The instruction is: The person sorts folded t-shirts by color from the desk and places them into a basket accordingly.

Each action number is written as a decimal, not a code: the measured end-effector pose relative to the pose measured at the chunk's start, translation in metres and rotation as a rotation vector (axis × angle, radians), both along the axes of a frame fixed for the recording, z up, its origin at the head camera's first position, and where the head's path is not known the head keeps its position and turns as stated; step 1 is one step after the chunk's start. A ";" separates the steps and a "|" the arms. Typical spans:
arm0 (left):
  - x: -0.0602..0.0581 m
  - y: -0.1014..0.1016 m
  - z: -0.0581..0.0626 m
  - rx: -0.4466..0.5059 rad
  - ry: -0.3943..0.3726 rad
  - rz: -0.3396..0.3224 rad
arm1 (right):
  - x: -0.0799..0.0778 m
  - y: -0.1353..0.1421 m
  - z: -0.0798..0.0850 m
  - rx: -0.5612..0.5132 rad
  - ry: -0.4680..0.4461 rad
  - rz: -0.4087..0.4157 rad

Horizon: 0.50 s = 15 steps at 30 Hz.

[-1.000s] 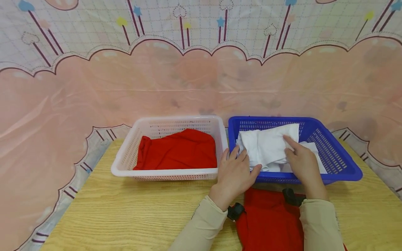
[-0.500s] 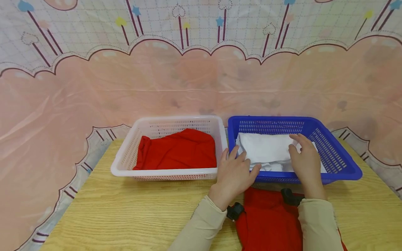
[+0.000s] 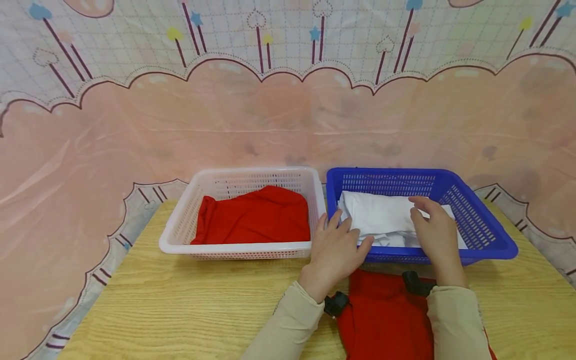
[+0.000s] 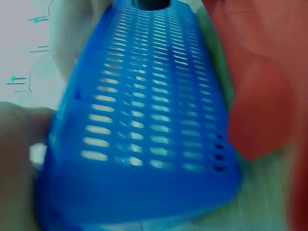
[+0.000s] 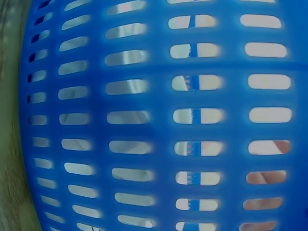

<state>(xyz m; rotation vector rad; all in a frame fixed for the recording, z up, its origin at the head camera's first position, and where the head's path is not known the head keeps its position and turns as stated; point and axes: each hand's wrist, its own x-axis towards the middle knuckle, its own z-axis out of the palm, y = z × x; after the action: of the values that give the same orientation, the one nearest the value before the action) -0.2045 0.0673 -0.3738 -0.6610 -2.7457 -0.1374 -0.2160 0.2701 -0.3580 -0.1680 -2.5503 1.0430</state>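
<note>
Folded white cloth (image 3: 378, 212) lies inside the blue plastic basket (image 3: 477, 235) on the right. My left hand (image 3: 335, 247) rests at the basket's front left corner, fingers spread over the rim and tips beside the cloth. Over the cloth's right end is my right hand (image 3: 435, 232), thumb and index finger bent with a gap between them. In the left wrist view, part of the left hand (image 4: 19, 159) shows along the rim of the slotted basket wall (image 4: 144, 120). The right wrist view is filled by the basket wall (image 5: 159, 130), with skin showing through its lower right slots.
A white basket (image 3: 252, 247) holding red cloth (image 3: 258, 217) stands left of the blue one. More red fabric (image 3: 387, 320) lies on the wooden table (image 3: 180, 305) under the forearms. A patterned curtain (image 3: 225, 115) hangs behind.
The white cloth's raised far edge has come down to lie flatter in the blue basket. My right hand has drawn back from pointing into it, fingers now bent. The left hand stays put.
</note>
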 end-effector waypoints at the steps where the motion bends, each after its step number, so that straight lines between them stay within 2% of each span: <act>1: 0.000 0.000 -0.001 0.004 0.017 -0.011 | 0.001 0.000 -0.001 -0.002 0.008 0.004; 5: 0.002 -0.002 -0.003 0.016 0.061 -0.059 | 0.006 -0.003 -0.004 -0.006 0.064 0.017; 7: 0.003 -0.004 -0.003 0.014 0.059 -0.076 | 0.008 -0.005 -0.005 -0.051 0.095 0.024; 13: 0.005 -0.009 -0.002 0.003 0.046 -0.096 | 0.014 -0.003 -0.006 -0.392 0.188 0.033; 15: 0.006 -0.010 -0.002 0.011 0.049 -0.100 | 0.015 -0.001 -0.005 -0.439 0.201 0.041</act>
<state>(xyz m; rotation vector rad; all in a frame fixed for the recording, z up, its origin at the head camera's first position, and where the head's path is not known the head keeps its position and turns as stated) -0.1989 0.0576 -0.3757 -0.7887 -2.6640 -0.1564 -0.2014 0.2689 -0.3632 -0.1192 -2.1258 1.5413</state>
